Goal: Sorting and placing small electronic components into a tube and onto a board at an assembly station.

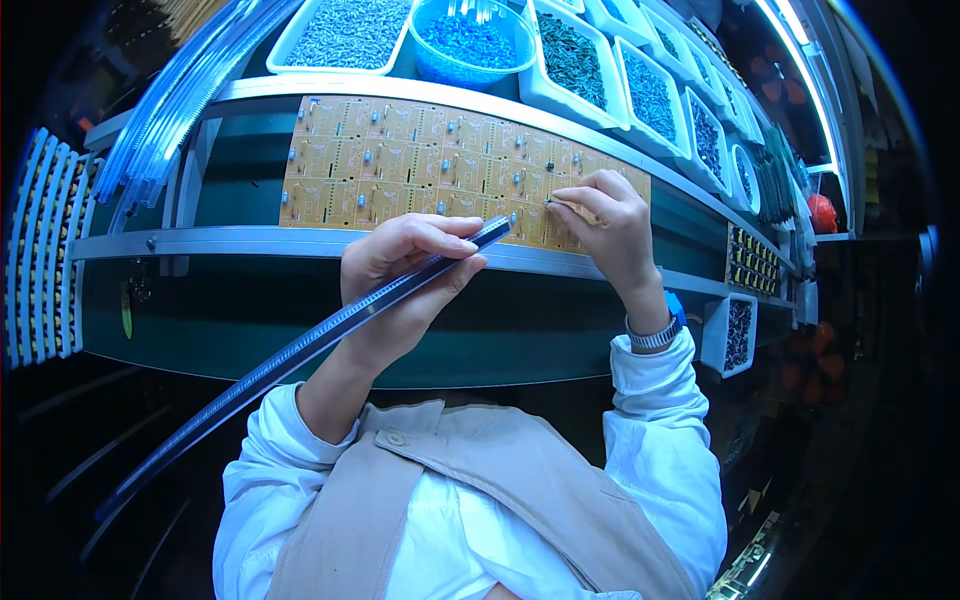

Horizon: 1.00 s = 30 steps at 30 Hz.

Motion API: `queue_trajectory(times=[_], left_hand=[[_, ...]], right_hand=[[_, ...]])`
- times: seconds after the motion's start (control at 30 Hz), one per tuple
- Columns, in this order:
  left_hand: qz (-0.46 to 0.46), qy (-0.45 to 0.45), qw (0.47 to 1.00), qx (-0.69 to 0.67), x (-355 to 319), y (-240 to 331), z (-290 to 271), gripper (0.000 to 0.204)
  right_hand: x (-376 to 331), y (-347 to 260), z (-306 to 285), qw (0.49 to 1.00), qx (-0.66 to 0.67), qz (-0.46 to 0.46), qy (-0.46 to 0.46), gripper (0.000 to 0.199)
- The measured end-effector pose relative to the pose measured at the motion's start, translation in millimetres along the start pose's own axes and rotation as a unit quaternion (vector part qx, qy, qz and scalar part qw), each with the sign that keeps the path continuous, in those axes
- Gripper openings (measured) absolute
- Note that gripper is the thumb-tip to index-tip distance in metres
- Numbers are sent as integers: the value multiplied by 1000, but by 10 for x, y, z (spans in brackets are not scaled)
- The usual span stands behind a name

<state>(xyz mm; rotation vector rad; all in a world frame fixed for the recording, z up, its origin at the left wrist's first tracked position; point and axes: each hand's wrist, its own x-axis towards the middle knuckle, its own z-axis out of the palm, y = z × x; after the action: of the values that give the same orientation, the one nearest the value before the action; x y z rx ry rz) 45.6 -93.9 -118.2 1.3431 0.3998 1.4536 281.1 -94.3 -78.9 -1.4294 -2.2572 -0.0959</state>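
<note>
My left hand [390, 255] is closed around a long, slim dark component tube [300, 347], which slants from the lower left up to the circuit boards. Rows of small parts show along the tube, and its upper end lies over the near edge of the board panel [335, 180]. Over the panel's right part, my right hand [612, 225] pinches a tiny dark part between thumb and fingertips; its kind is too small to tell. The tan panel carries several repeated boards with small bluish cylindrical parts. One small black component [549, 166] stands on it, just beyond my right fingertips.
The panel rests on metal rails [200, 243] above a green surface [460, 345]. Behind it stand a white tray of pale parts [340, 35], a clear blue tub [470, 50] and several component trays. Clear tubes [170, 110] lie at left; a small white bin [730, 335] is at right.
</note>
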Motion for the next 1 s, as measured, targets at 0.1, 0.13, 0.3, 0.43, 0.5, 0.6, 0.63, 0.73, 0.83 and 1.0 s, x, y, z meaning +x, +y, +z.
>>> queue_trajectory(times=[0.1, 0.13, 0.3, 0.43, 0.5, 0.6, 0.63, 0.73, 0.83, 1.0], left_hand=[[-2, -6, 1000, 9, 0, 4, -8, 16], [-3, -6, 1000, 8, 4, 7, -6, 16], [-14, -10, 1000, -1, 8, 35, 22, 15], [-25, -15, 999, 23, 21, 95, 61, 15], [-32, -17, 999, 35, 36, 123, 87, 15], [-97, -81, 982, 140, 64, 242, 152, 15], [-96, -84, 982, 139, 53, 239, 164, 15], [-44, -94, 992, 71, -4, 185, 164, 15], [-13, -91, 995, 24, -52, 33, 165, 15], [-17, -18, 1000, -6, -47, 28, 193, 16]], right_hand=[[-6, -32, 7, 999, -12, -4, -30, 11], [0, -46, -1, 999, -30, -8, -33, 11], [67, -162, -108, 990, -118, -42, -59, 9], [41, -443, -181, 992, 90, 66, -55, 8], [26, -485, -134, 969, 205, 128, -49, 8], [-41, -464, -71, 774, 545, 296, -128, 13], [-81, -443, -62, 774, 544, 298, -126, 13], [-130, -422, -61, 594, 722, 333, -125, 15], [-178, -552, -136, 763, 572, 297, -56, 13], [-228, -402, -132, 973, 178, 128, 67, 9]])
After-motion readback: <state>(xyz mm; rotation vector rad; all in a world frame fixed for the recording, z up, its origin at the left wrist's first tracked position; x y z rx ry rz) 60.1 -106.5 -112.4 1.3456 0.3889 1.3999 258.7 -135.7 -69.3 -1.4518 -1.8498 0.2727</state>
